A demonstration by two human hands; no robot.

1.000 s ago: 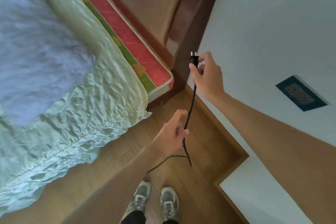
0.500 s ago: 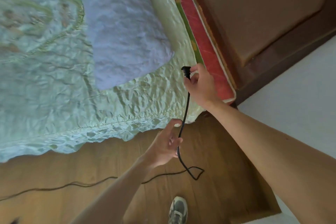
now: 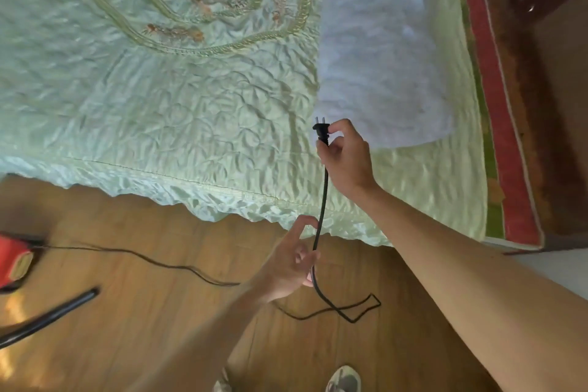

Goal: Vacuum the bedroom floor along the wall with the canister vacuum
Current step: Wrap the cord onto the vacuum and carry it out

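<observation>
My right hand pinches the black two-pin plug of the vacuum's power cord, held up in front of the bed. Lower down, my left hand holds the same cord loosely between its fingers. From there the cord loops on the wooden floor and trails left to the red canister vacuum, which shows only partly at the left edge. A black hose or tube of the vacuum lies on the floor below the canister.
A bed with a pale green quilted spread and a lilac pillow fills the upper view. Its red-edged mattress and dark wooden headboard are at the right. A strip of white wall shows at the right edge. My shoes are at the bottom.
The view has swung left, away from the wall and its socket, toward the bed. The canister vacuum and its hose have come into view. Both hands keep hold of the cord.
</observation>
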